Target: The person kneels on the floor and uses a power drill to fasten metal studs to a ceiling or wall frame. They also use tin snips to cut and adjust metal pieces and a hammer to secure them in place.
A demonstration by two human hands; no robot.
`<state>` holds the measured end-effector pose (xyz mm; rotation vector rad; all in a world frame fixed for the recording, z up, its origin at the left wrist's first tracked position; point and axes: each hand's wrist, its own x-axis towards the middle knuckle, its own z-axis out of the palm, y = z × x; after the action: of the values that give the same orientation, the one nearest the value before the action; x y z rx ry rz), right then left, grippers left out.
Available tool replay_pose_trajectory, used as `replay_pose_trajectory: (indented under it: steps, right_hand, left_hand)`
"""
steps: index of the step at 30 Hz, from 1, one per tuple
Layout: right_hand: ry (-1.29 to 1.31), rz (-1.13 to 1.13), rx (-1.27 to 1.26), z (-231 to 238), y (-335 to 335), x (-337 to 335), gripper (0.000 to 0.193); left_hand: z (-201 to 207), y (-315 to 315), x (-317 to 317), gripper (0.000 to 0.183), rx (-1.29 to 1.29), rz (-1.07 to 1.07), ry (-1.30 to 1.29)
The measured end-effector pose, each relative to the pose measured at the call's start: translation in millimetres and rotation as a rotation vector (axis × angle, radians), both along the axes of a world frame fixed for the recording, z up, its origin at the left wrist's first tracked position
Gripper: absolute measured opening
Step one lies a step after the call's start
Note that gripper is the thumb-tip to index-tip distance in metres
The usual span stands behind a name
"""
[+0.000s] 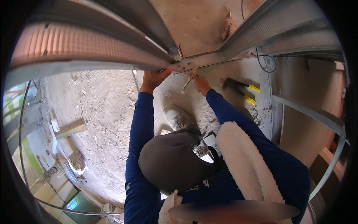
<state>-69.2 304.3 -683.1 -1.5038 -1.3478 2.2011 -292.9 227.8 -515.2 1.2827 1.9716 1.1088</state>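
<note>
My left hand [152, 80] is closed against the lower edge of a grey metal channel [93, 67], its thumb lying along the edge. The fingers behind the channel are hidden. Just right of it, my right hand [202, 85] pinches a pale, thin, forked piece [189, 79] at the point where several metal profiles meet. That piece is too small to name; its upper end touches the metal joint [182, 66] and a lower end hangs down. Tin snips [238, 89] with yellow-tipped handles lie on the floor to the right of my right hand.
A power drill [228, 28] lies on the floor beyond the frame. Metal studs [279, 30] fan out on both sides. A black cable [266, 69] loops at the right. A wood offcut [71, 128] rests on the rough floor at left. My shoe [177, 117] stands below the joint.
</note>
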Motion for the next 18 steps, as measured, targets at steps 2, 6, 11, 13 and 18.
replay_pose_trajectory:
  steps: [2, 6, 11, 13, 18]
  right_hand:
    - [-0.029, 0.045, -0.083, 2, -5, 13, 0.04]
    - [-0.124, 0.076, -0.191, 3, -20, 12, 0.032]
    - [-0.129, 0.192, -0.131, -3, -9, 8, 0.042]
    - [-0.122, 0.358, -0.111, -1, 9, 15, 0.046]
    - [-0.208, 0.586, 0.036, 18, 54, 3, 0.051]
  left_hand:
    - [-5, 0, -2, 0.031, 0.051, -0.021, 0.007]
    - [-10, 0, -5, 0.04, 0.042, -0.055, 0.009]
    - [-6, -2, -3, 0.041, -0.012, 0.006, -0.054]
    - [-5, -1, -2, 0.04, 0.067, -0.015, -0.019]
    - [-3, 0, -1, 0.037, 0.028, -0.018, 0.003]
